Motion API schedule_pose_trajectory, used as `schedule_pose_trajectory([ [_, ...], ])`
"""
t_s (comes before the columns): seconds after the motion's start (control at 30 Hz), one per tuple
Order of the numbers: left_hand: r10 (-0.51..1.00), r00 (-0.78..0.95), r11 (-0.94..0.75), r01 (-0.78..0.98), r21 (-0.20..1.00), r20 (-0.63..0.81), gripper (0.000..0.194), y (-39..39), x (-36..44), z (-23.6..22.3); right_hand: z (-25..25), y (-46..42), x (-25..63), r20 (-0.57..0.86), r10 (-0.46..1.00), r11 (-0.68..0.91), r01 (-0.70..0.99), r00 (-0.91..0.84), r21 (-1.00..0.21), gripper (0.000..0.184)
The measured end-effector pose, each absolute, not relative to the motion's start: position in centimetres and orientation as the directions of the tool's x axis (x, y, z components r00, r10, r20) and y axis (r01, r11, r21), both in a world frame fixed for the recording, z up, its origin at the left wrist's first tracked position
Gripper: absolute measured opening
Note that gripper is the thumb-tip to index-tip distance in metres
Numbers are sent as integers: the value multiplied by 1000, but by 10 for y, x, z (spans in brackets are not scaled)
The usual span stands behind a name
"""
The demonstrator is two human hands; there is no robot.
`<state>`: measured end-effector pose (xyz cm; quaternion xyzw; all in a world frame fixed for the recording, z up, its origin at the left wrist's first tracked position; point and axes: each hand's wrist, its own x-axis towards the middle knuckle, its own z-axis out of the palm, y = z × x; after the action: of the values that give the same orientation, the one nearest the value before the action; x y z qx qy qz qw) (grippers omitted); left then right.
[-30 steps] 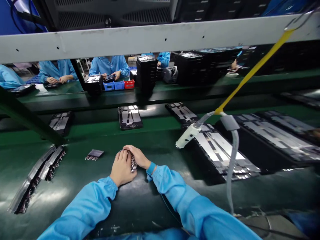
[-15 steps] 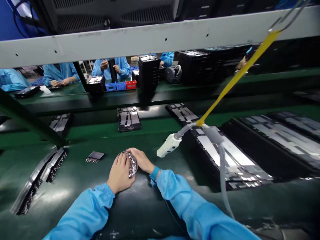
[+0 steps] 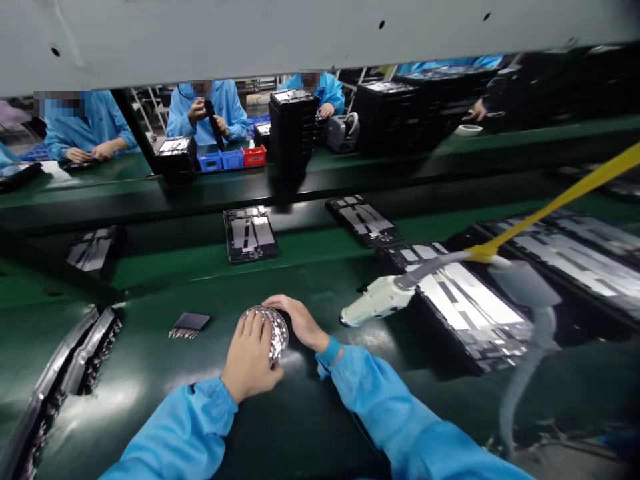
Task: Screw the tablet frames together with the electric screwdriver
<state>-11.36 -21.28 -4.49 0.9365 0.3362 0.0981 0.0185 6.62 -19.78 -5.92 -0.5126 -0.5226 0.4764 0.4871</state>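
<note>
A small round dish of shiny silver screws [image 3: 274, 329] sits on the dark green bench in front of me. My left hand [image 3: 249, 360] lies over its near left side, fingers curled round the rim. My right hand [image 3: 301, 321] cups the far right side of the dish, fingers bent against it. Both arms wear light blue sleeves. A white electric screwdriver [image 3: 376, 300] hangs on a yellow strap [image 3: 560, 199] just right of my right hand.
Black panels with silver strips [image 3: 465, 303] lie at the right, and more panels [image 3: 249, 233] ride the conveyor beyond. Strips of parts [image 3: 75, 363] lie at the left, a small dark piece [image 3: 189, 323] nearer. People in blue coats work across the line beside stacked black trays [image 3: 293, 130].
The view has tilted and moved closer. The hanging screwdriver has swung left and lower towards my right hand. Both hands stay on the dish, whose screws now show more.
</note>
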Motion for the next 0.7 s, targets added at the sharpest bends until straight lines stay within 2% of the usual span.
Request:
schedule_pose_trajectory([
  [0.13, 555, 767, -817, 576, 36, 320, 73, -232, -110, -68, -59, -214, 69, 52, 994, 38, 146, 96, -989, 64],
  [0.2, 522, 720, -814, 580, 17, 456, 70, -233, -103, -89, -57, -211, 65, 90, 993, 76, 181, 70, -981, 64],
  [0.27, 523, 656, -791, 612, 23, 544, 67, -226, -98, -106, -55, -206, 60, 116, 993, 119, 227, -30, -966, 65],
  [0.33, 546, 619, -767, 641, 39, 565, 67, -216, -96, -113, -52, -202, 57, 122, 985, 151, 258, -124, -954, 65],
  [0.4, 542, 621, -769, 639, 35, 566, 69, -206, -97, -112, -50, -202, 57, 106, 984, 140, 257, -143, -956, 65],
  [0.57, 528, 645, -786, 618, 30, 553, 74, -200, -103, -111, -47, -219, 61, 17, 998, 5, 199, 55, -980, 66],
  [0.7, 505, 583, -747, 664, -16, 636, 44, -211, -98, -127, -43, -224, 60, 84, 991, 56, 257, 100, -965, 66],
])
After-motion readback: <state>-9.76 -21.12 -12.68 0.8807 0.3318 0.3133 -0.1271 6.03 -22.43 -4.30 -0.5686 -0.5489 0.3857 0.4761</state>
